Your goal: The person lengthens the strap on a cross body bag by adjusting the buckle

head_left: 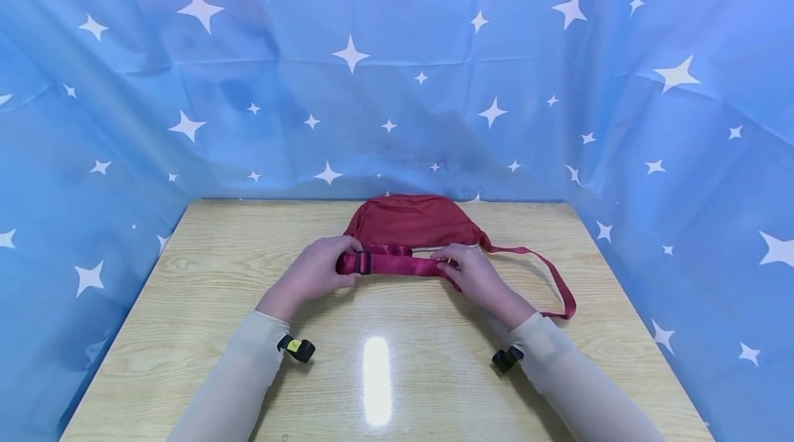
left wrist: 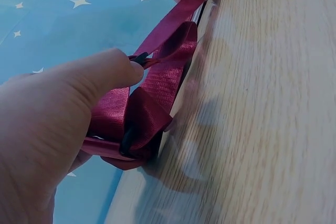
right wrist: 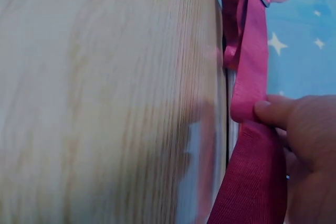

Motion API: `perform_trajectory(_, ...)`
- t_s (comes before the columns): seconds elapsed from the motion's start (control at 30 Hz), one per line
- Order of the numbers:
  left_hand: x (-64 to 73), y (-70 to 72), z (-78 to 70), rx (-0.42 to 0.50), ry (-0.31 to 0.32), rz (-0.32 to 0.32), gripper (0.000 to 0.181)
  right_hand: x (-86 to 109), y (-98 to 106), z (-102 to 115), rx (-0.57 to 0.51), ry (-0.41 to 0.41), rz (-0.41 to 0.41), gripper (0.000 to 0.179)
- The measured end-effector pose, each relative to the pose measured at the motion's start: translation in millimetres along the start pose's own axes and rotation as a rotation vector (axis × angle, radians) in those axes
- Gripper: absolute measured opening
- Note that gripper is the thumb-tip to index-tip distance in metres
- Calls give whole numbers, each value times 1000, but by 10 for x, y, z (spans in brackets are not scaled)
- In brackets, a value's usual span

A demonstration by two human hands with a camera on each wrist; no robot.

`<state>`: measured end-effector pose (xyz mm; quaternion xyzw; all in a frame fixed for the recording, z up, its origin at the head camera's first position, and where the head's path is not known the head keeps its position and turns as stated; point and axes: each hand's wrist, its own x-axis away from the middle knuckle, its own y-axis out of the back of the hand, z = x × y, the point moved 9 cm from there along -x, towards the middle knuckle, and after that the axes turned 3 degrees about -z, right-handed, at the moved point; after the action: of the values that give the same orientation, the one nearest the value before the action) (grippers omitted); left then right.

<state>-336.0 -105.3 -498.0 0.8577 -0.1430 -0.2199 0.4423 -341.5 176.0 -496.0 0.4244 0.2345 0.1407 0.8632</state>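
Red strap (head_left: 402,265), drawn out along the near side of the red bag (head_left: 412,220); black buckle (head_left: 363,263) before the bag's left end. Left hand (head_left: 318,267), at that end, pinching the strap beside the buckle; right hand (head_left: 477,278), before the bag's right part, pinching it farther along. Strap loop (head_left: 563,287) right of the bag. Wooden surface (head_left: 260,235) beneath the bag. Blue starred curtain (head_left: 422,138) behind the bag.

Bright, even light on a glossy tabletop (head_left: 223,256).
A long white glare (head_left: 376,380) sits on the wood, with soft shadows beside both pale sleeves (head_left: 229,387); the light seems overhead to me. Both wrist views look dimmer, the right one hazy, its wood grain blurred, the red strap (right wrist: 251,66) casting a smeared reflection.
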Motion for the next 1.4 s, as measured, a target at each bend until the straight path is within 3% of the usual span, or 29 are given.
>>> perform_trajectory(0.27,-18,-5,-62,-26,-41,-15,50,-40,-62,140,44,20,-28,26)
perform_trajectory(0.53,-3,-7,-67,-22,-35,-16,49,-191,-289,672,91,214,-28,41)
perform_trajectory(0.77,0,-5,-79,0,-59,-39,48,-409,-531,991,150,251,35,53)
perform_trajectory(1.07,7,0,-92,0,-55,-42,49,-528,-621,1063,194,298,66,51)
perform_trajectory(1.4,2,-41,-10,60,36,-19,49,-508,-596,1030,188,318,43,46)
